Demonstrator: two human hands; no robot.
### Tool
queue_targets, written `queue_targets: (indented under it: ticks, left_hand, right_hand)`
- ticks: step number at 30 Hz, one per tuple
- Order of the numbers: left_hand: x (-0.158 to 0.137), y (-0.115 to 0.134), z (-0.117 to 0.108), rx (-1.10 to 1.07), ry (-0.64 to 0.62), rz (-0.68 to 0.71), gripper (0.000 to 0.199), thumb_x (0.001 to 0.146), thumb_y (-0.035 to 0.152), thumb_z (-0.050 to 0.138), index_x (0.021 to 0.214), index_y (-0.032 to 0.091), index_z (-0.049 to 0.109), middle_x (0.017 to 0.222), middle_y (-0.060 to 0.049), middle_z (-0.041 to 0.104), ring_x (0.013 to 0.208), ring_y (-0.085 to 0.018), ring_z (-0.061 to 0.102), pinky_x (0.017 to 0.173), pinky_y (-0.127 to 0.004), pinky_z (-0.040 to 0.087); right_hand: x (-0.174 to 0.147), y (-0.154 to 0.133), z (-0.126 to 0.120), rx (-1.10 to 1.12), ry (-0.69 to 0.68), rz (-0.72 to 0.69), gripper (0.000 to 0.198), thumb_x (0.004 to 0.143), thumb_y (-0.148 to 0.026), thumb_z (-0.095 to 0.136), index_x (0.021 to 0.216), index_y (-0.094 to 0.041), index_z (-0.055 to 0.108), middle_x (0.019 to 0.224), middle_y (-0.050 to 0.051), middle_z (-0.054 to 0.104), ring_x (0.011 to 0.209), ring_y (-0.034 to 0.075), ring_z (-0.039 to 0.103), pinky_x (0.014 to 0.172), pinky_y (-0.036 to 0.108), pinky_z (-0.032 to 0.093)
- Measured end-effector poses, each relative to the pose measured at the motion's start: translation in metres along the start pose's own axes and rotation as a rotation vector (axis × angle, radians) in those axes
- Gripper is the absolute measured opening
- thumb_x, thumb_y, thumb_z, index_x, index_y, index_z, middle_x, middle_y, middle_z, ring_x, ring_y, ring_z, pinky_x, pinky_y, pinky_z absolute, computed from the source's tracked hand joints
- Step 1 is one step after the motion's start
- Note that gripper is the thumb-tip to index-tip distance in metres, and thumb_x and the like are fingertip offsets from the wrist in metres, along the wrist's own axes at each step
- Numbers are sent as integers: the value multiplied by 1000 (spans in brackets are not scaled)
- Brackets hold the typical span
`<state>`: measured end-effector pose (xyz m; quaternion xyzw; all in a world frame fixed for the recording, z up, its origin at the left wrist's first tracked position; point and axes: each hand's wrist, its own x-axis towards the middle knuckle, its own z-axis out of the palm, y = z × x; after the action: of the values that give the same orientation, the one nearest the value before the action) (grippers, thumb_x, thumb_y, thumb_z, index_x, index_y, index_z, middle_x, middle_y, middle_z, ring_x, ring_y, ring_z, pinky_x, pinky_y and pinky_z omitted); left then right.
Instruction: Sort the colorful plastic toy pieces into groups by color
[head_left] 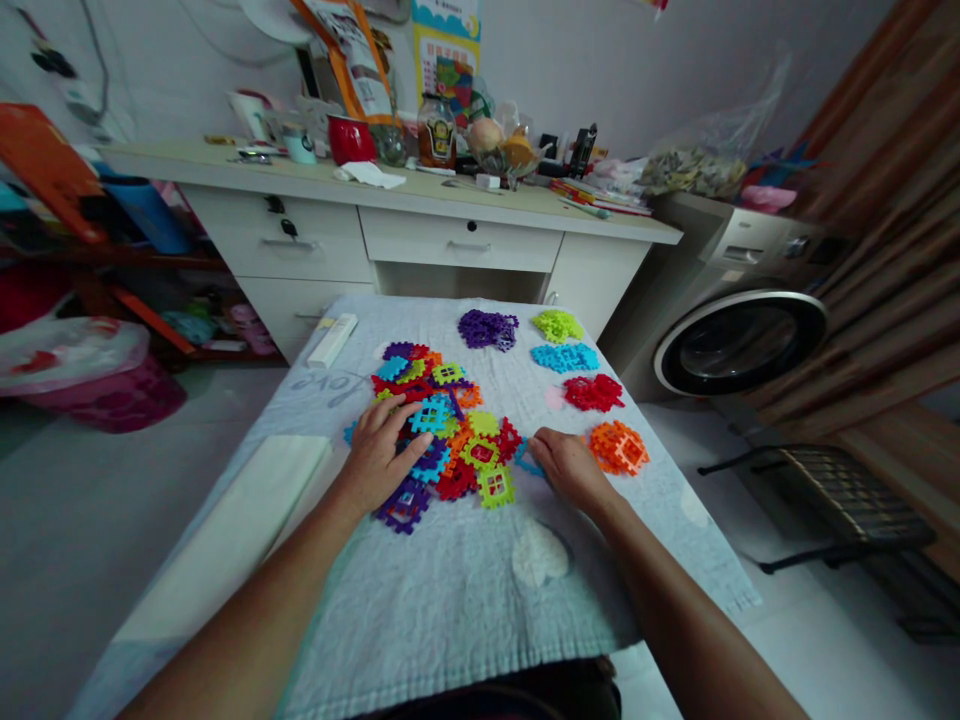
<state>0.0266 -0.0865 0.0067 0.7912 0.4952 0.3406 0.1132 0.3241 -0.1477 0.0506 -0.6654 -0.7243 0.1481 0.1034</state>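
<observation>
Square plastic interlocking tiles with notched edges lie in a mixed heap (457, 450) of purple, red, blue, green and orange. Across the heap's left side rests my left hand (381, 452), its fingers apart and touching tiles near a blue tile (431, 413). My right hand (568, 462) is at the heap's right edge, its fingers closed on a blue tile (527, 458) that is partly hidden by them. Sorted by colour, separate piles stand on the right: purple (487, 329), green (557, 325), blue (564, 357), red (593, 392) and orange (618, 448).
A pale cloth (465, 590) covers the table. On its left lie a long white box (232, 530) and a small white bar (332, 340). Behind stands a white desk (465, 240) with jars and bags. A washing machine (739, 300) and a dark stool (840, 510) are at right.
</observation>
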Motion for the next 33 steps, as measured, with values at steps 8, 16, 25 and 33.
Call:
queue_targets:
  ticks: [8, 16, 25, 33]
  left_hand:
    - [1, -1, 0, -17, 15, 15, 46, 92, 53, 48, 126, 24, 57, 136, -10, 51, 131, -29, 45, 113, -52, 34]
    - [1, -2, 0, -20, 24, -3, 45, 92, 52, 48, 125, 23, 59, 138, -11, 51, 131, -30, 45, 111, -52, 35]
    - [2, -4, -2, 53, 109, -38, 44, 92, 53, 46, 120, 23, 62, 136, -12, 53, 129, -32, 46, 109, -55, 34]
    - [2, -6, -1, 63, 101, -44, 44, 92, 54, 46, 119, 24, 62, 135, -11, 53, 128, -30, 47, 108, -53, 34]
  right_hand:
    - [-4, 4, -6, -170, -2, -70, 53, 83, -39, 67, 129, -14, 59, 122, 15, 59, 110, 29, 51, 96, 38, 39]
    - [11, 22, -24, -175, -18, -153, 46, 79, -31, 71, 121, -15, 61, 113, 14, 61, 105, 27, 55, 92, 37, 42]
    - [106, 78, -71, -331, 232, 93, 39, 80, -32, 71, 114, -16, 64, 111, 14, 64, 103, 28, 58, 89, 37, 44]
    - [160, 107, -68, -326, 313, 345, 39, 84, -40, 67, 115, -18, 64, 117, 15, 63, 107, 30, 58, 86, 37, 45]
